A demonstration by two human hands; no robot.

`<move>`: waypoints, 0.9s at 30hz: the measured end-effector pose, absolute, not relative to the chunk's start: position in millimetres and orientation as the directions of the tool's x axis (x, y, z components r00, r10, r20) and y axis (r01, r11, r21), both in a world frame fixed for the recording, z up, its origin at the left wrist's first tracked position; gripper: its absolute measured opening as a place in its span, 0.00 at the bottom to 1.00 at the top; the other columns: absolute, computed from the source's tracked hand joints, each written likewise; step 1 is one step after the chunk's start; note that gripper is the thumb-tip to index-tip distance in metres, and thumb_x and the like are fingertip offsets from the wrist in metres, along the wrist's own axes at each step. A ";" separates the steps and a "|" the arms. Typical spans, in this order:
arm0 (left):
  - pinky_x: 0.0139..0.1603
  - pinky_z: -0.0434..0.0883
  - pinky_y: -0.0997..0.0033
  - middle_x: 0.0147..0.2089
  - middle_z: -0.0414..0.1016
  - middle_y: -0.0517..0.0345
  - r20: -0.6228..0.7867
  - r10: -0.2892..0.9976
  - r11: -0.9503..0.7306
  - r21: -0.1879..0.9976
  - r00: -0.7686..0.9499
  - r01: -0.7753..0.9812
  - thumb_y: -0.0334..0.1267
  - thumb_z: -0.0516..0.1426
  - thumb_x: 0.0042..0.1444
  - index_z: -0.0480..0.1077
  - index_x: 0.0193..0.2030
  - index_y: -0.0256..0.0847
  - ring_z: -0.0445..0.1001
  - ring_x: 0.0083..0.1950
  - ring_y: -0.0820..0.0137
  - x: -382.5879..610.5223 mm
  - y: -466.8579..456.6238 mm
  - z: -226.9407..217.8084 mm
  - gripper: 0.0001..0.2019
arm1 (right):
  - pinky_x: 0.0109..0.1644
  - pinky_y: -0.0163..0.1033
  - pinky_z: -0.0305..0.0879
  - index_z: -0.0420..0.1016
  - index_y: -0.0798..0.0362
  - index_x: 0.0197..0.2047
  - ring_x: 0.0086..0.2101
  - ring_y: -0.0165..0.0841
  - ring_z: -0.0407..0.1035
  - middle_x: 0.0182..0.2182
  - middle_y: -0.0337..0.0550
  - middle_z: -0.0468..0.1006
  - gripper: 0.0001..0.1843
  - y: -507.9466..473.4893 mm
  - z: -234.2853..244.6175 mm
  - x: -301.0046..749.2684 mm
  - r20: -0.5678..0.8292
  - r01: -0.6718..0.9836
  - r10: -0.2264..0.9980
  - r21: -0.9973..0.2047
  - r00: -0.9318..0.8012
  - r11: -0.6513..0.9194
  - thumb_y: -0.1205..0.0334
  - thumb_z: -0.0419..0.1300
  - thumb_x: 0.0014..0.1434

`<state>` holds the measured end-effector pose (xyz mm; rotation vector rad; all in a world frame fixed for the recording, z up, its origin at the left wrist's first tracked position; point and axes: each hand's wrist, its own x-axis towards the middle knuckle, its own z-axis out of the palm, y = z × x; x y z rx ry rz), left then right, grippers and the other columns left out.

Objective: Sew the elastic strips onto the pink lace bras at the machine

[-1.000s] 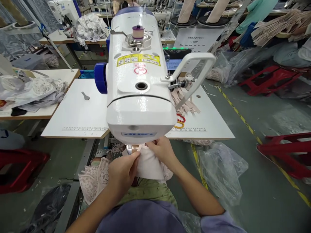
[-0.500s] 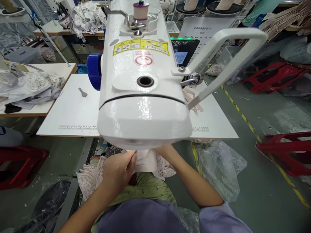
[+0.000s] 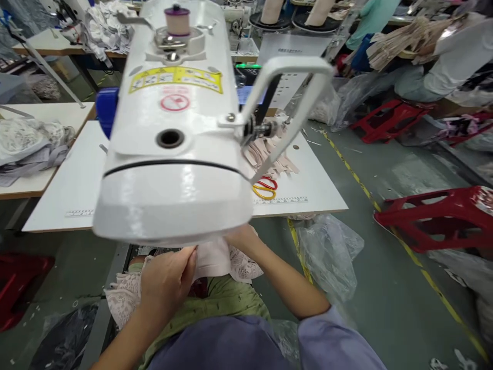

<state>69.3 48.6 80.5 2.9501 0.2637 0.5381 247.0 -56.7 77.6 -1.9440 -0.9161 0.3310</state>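
Observation:
A pale pink lace garment hangs below the head of a white sewing machine, over my lap. My left hand is closed on its left side, thumb pressed against the index finger at the smooth band. Lace spills out past that hand on the left, and more lace shows on the right. My right hand is at the garment's right upper edge. The machine head hides its fingers, so I cannot tell how they are held. The needle area is hidden too.
On the white tabletop lie red-and-yellow-handled scissors beside a pile of beige strips. A side table at left bears pale lace pieces. Red stools and a clear plastic bag stand at right. A person sits farther back.
My view has swung to the right, so the machine appears farther left and the scissors have come into sight. Both hands stay at the garment, in much the same pose.

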 end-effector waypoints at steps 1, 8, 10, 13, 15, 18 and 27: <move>0.28 0.58 0.68 0.27 0.80 0.57 0.350 0.189 -0.979 0.133 0.917 0.151 0.38 0.50 0.67 0.78 0.46 0.41 0.75 0.26 0.66 68.4 49.8 80.7 0.14 | 0.38 0.41 0.68 0.75 0.46 0.38 0.31 0.38 0.70 0.23 0.37 0.73 0.05 -56.1 77.4 247.1 0.127 0.454 0.712 -0.843 0.690 -0.290 0.57 0.58 0.61; 0.25 0.55 0.71 0.19 0.72 0.64 0.488 0.034 -0.999 0.028 0.872 0.023 0.35 0.55 0.64 0.75 0.47 0.38 0.68 0.20 0.71 65.4 55.7 85.0 0.09 | 0.36 0.37 0.61 0.75 0.52 0.38 0.26 0.32 0.65 0.23 0.35 0.70 0.08 -58.4 81.3 245.4 0.090 0.353 0.706 -0.905 0.702 -0.236 0.58 0.57 0.60; 0.25 0.55 0.71 0.19 0.71 0.64 0.505 0.033 -0.999 0.017 0.862 0.028 0.33 0.56 0.63 0.75 0.46 0.38 0.68 0.20 0.71 64.9 56.1 85.6 0.08 | 0.34 0.36 0.57 0.76 0.52 0.37 0.27 0.32 0.64 0.22 0.34 0.70 0.08 -59.5 82.9 244.5 0.097 0.356 0.702 -0.905 0.705 -0.232 0.59 0.58 0.59; 0.25 0.55 0.71 0.19 0.71 0.64 0.500 0.028 -1.000 0.022 0.865 0.020 0.33 0.56 0.63 0.75 0.46 0.37 0.68 0.20 0.71 65.3 54.9 85.9 0.08 | 0.31 0.34 0.54 0.75 0.52 0.36 0.27 0.30 0.63 0.22 0.34 0.69 0.07 -60.7 84.2 244.4 0.093 0.355 0.704 -0.904 0.704 -0.236 0.59 0.58 0.59; 0.24 0.54 0.71 0.19 0.71 0.64 0.495 0.022 -1.000 0.026 0.868 0.011 0.33 0.56 0.63 0.76 0.45 0.38 0.68 0.20 0.72 66.7 53.2 85.6 0.08 | 0.30 0.34 0.52 0.74 0.52 0.35 0.26 0.29 0.61 0.22 0.33 0.69 0.06 -61.6 84.0 245.2 0.092 0.360 0.708 -0.902 0.700 -0.239 0.60 0.57 0.59; 0.24 0.52 0.70 0.18 0.69 0.64 0.486 0.012 -1.000 0.028 0.874 -0.002 0.34 0.55 0.64 0.76 0.44 0.38 0.67 0.19 0.72 69.7 50.5 84.7 0.08 | 0.29 0.33 0.50 0.73 0.52 0.34 0.25 0.27 0.59 0.22 0.32 0.68 0.06 -63.7 82.3 247.0 0.103 0.368 0.712 -0.901 0.694 -0.228 0.60 0.58 0.59; 0.24 0.51 0.70 0.18 0.68 0.65 0.504 -0.057 -0.995 0.039 0.862 -0.089 0.31 0.56 0.62 0.74 0.45 0.37 0.64 0.19 0.72 75.7 45.3 84.7 0.07 | 0.31 0.33 0.52 0.72 0.51 0.35 0.25 0.26 0.61 0.22 0.30 0.69 0.04 -69.7 76.9 250.8 0.121 0.348 0.692 -0.916 0.712 -0.198 0.61 0.59 0.61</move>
